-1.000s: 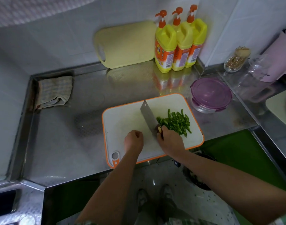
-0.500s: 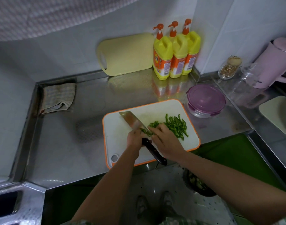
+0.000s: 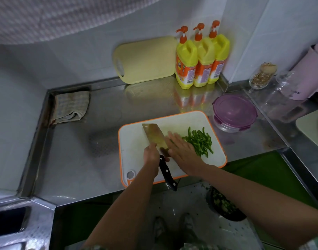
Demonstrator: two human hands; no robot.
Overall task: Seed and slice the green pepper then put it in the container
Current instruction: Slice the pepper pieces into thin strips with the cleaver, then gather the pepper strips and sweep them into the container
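Your left hand (image 3: 151, 154) grips the cleaver (image 3: 155, 135) right where the blade meets the black handle (image 3: 167, 175), fingers curled round it. The broad blade lies nearly flat over the middle of the cutting board (image 3: 133, 141), its tip towards the board's far left corner, and the handle sticks out past the board's near edge.

Your right hand (image 3: 181, 150) is flat, with fingers straight and together, at the blade's right edge. It is blurred, so you cannot tell whether the fingers press the blade or the pepper.

The pepper strips (image 3: 199, 141) lie in a loose pile on the right half of the board, just beside your right hand. A few green bits show under its fingers.

The container (image 3: 234, 112), a clear tub with a purple lid on, stands just off the board's far right corner.

On the steel counter (image 3: 82, 159) behind the board, a yellow board (image 3: 145, 60) leans on the wall beside three yellow bottles (image 3: 201, 60). A folded cloth (image 3: 71, 107) lies well to the left of the board. A dark bowl (image 3: 225, 206) of green scraps sits on the floor below the board's near right corner.
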